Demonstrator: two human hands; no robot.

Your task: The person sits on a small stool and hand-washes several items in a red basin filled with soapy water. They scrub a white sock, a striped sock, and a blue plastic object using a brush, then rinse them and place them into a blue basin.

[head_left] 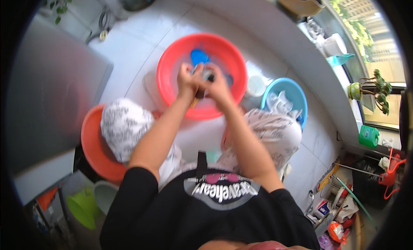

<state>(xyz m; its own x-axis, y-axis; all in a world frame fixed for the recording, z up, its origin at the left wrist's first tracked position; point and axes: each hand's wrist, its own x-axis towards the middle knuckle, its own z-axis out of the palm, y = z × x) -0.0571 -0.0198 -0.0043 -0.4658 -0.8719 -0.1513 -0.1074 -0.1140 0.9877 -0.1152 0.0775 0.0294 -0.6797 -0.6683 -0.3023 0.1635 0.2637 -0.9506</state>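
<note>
A red round basin with cloudy water stands on the tiled floor in front of me. Over it, my left hand and my right hand meet, fingers bent around a small dark and pale thing. Fingers and blur hide what kind of thing it is. Just beyond the fingers lies a bright blue object, its shape partly covered. Something darker blue shows in the water beside my right hand.
Right of the basin stand a white tub and a light blue basin holding crumpled whitish plastic. An orange basin sits by my left knee, near a grey cabinet. A window sill with potted plant runs along the right.
</note>
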